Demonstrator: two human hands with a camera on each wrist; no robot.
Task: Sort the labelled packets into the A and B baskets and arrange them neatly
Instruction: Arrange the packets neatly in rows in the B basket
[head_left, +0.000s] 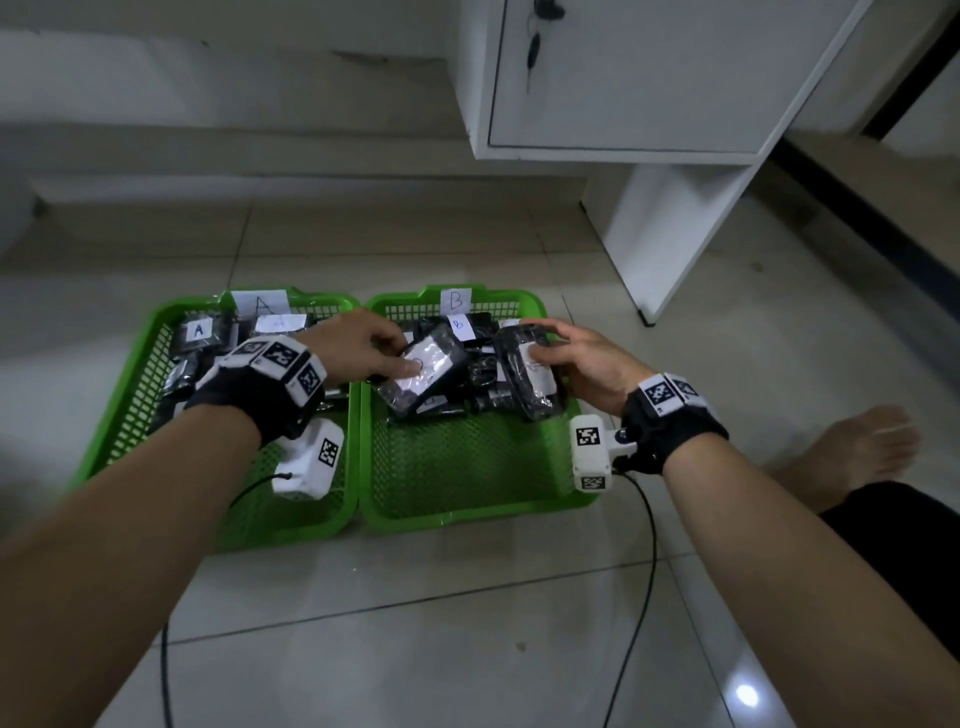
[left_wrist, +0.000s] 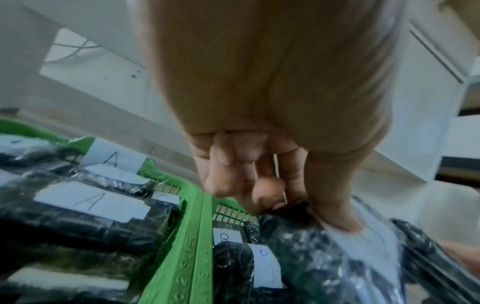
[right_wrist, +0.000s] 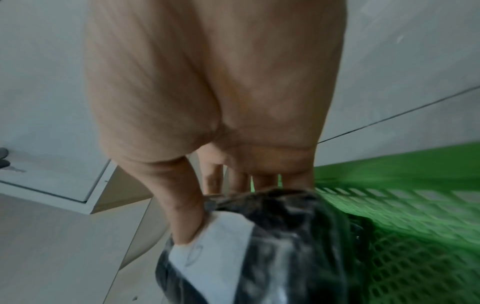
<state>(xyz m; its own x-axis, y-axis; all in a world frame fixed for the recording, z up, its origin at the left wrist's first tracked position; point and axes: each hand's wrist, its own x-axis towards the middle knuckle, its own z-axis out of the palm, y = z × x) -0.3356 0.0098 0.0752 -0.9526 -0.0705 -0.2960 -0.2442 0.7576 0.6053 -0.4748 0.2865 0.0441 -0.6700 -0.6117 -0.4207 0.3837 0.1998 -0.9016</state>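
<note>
Two green baskets sit side by side on the floor: basket A (head_left: 156, 332) on the left and basket B (head_left: 467, 499) on the right, each with a paper letter tag on its far rim. Both hold several black plastic-wrapped packets with white labels. My left hand (head_left: 374, 345) reaches across into basket B and pinches a packet (head_left: 431, 371) with its thumb on the white label. My right hand (head_left: 576, 358) grips another black packet (head_left: 524, 379) at basket B's right side, thumb on its label (right_wrist: 221, 242). Packets marked A (left_wrist: 88, 201) lie in basket A.
A white cabinet (head_left: 623, 78) with a key in its door stands behind the baskets, its leg panel (head_left: 670, 234) to the right. A bare foot (head_left: 857, 452) rests on the tiled floor at right. Black cables (head_left: 644, 571) trail from the wrist cameras.
</note>
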